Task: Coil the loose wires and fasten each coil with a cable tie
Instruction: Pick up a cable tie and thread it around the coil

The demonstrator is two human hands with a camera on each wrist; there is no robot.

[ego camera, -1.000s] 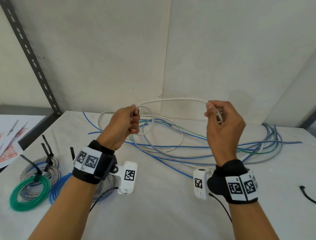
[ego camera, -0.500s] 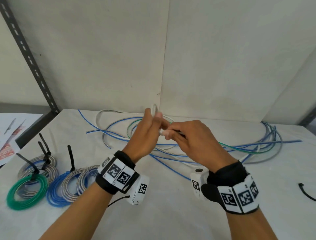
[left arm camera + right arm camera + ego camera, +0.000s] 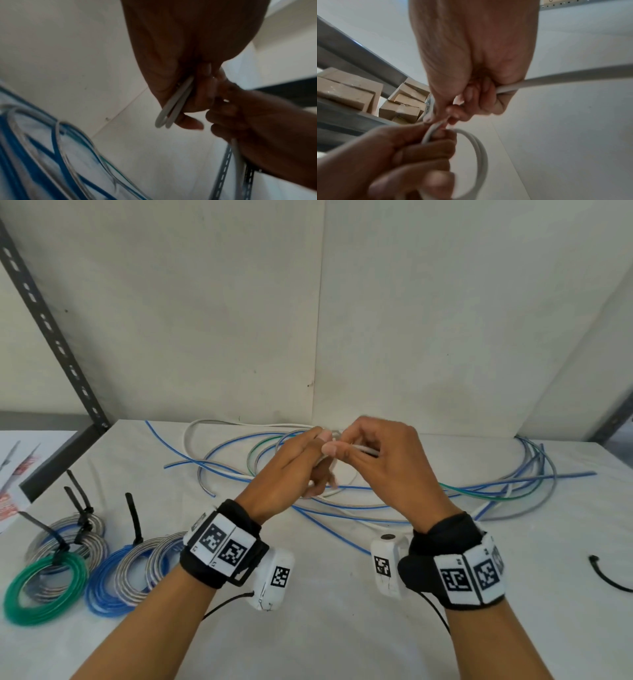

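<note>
Both hands are up together above the worktop (image 3: 342, 628): the left hand (image 3: 291, 470) is clamped on a couple of small loops of the white wire (image 3: 481, 152), and the right hand (image 3: 383, 460) pinches the next stretch right beside it. I'd lay each new loop the same size as the others. Keep the left grip tight so nothing springs open before a cable tie (image 3: 608, 577) goes on.

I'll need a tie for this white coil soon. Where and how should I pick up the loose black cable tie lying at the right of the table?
Take the black cable tie with the right hand, since it lies on that side, from above. Pinch the middle of its curved strap: it lies flat on the table with bare cloth around it, and the knobbed end is probably wanted free for threading.
</note>
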